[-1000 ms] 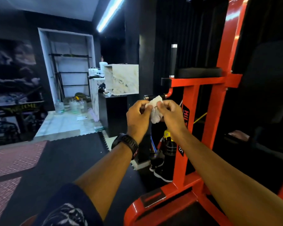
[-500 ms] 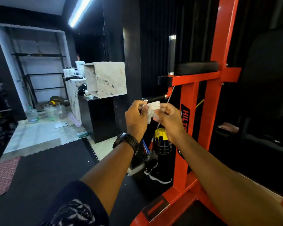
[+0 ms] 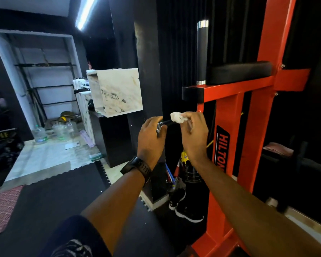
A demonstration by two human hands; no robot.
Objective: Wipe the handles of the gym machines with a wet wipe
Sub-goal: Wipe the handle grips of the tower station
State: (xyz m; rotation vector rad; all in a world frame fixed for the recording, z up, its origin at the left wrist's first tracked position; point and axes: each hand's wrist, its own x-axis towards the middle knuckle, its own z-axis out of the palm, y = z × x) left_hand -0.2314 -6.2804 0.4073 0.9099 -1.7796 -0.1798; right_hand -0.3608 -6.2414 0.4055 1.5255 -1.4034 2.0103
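Wipe-down, centre frame | my left hand [image 3: 151, 134], fingers curled round the chrome tip of the low handle [image 3: 166, 122] | right hand [image 3: 194, 130] pinches the wet wipe [image 3: 176, 117] onto the bar beside it | step: wiping just starting, I judge | next: slide wipe along grip with steady pressure

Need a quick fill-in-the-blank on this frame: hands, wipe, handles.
The upright handle is touched by ___ hand.
The right hand pinches the wet wipe at the other, ___ handle.
The left hand, holding that handle's end, has the black watch on its ___.
Missing: neither; horizontal; wrist.
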